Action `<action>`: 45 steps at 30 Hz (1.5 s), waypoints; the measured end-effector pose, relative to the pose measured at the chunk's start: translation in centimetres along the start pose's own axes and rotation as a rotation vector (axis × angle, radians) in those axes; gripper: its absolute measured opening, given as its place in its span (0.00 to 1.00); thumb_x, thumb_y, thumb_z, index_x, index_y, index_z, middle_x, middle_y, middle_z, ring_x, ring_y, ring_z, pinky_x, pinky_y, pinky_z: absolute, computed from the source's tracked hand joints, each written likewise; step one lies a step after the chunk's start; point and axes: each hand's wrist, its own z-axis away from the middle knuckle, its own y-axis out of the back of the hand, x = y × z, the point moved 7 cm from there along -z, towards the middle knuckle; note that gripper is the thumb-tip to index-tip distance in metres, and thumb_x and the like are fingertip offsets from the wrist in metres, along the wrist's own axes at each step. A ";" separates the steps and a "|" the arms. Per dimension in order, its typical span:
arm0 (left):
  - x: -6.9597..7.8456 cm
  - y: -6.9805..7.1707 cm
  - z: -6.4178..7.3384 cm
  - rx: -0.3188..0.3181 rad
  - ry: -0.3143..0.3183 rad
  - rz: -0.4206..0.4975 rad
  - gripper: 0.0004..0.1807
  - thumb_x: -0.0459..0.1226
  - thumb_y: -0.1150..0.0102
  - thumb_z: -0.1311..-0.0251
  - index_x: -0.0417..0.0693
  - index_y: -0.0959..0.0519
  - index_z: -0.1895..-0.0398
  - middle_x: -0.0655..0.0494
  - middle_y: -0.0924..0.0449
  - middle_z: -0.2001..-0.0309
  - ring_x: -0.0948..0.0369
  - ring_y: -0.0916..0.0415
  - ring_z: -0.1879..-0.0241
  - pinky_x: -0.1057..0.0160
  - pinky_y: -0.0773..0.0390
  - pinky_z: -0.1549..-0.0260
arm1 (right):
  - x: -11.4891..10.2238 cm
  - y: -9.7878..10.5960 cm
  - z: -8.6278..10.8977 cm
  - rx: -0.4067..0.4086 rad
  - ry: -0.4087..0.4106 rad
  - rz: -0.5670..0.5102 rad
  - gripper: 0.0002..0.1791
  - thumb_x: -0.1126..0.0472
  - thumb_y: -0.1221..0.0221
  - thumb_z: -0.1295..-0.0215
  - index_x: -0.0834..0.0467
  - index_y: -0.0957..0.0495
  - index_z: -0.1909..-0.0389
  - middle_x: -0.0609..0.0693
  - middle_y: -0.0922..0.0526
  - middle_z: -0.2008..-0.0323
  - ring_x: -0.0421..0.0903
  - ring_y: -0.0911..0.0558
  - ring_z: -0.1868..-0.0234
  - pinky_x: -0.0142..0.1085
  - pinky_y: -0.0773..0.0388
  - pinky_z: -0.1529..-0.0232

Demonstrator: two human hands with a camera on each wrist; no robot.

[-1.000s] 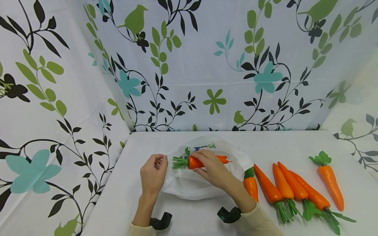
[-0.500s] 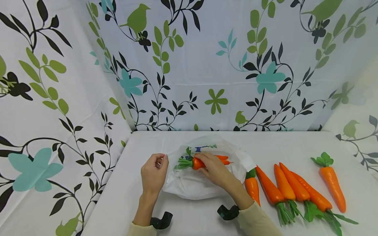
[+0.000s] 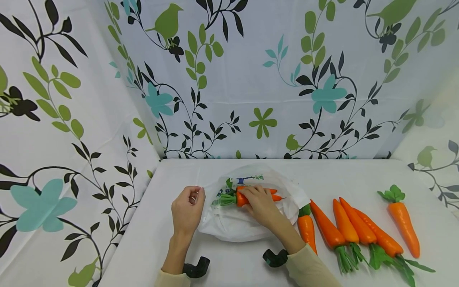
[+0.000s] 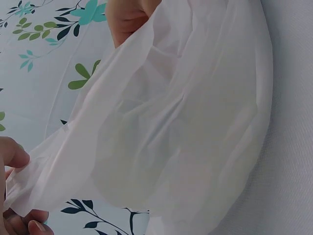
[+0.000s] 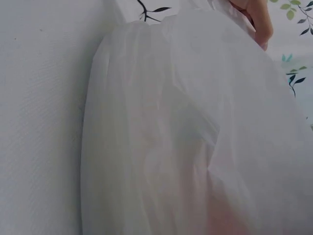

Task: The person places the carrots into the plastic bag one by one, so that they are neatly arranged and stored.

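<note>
A thin white plastic bag with blue and green print lies on the table, its mouth spread. My left hand pinches the bag's edge on the left; thumb and fingers hold the film in the left wrist view. Reaching into the bag, my right hand curls over a carrot whose green stalks point left. Other orange carrot tips show just beyond that hand. Bag film covers most of the right wrist view, leaving the right hand's grip hidden there.
Right of the bag lie several loose carrots with green tops. One more carrot lies apart at the far right, leaves away from me. The white table meets a patterned curtain at its back edge.
My right hand has moved slightly right and lower with the carrot, bringing it down into the bag beside the other carrots. The left hand keeps its hold on the bag's edge.
</note>
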 end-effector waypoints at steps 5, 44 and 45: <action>-0.1 0.0 0.1 0.001 0.004 -0.003 0.04 0.33 0.35 0.40 0.40 0.16 0.67 0.53 0.21 0.79 0.66 0.29 0.80 0.76 0.30 0.78 | 0.1 -0.5 -0.1 -0.002 -0.001 0.026 0.27 0.58 0.30 0.40 0.58 0.23 0.40 0.56 0.20 0.40 0.57 0.27 0.39 0.57 0.32 0.39; 0.2 -0.2 0.1 -0.011 0.009 -0.019 0.04 0.33 0.35 0.41 0.40 0.16 0.67 0.53 0.21 0.79 0.65 0.29 0.80 0.76 0.30 0.78 | 1.6 -0.9 1.1 -0.049 -0.143 -0.012 0.23 0.61 0.33 0.38 0.57 0.23 0.41 0.52 0.20 0.52 0.45 0.21 0.64 0.42 0.16 0.55; 0.2 -0.1 0.1 -0.012 0.009 -0.020 0.04 0.33 0.35 0.41 0.40 0.16 0.67 0.53 0.21 0.79 0.65 0.29 0.80 0.75 0.30 0.78 | 1.6 -0.9 1.1 -0.056 -0.147 -0.014 0.23 0.61 0.33 0.38 0.56 0.23 0.41 0.52 0.20 0.52 0.44 0.22 0.65 0.41 0.16 0.56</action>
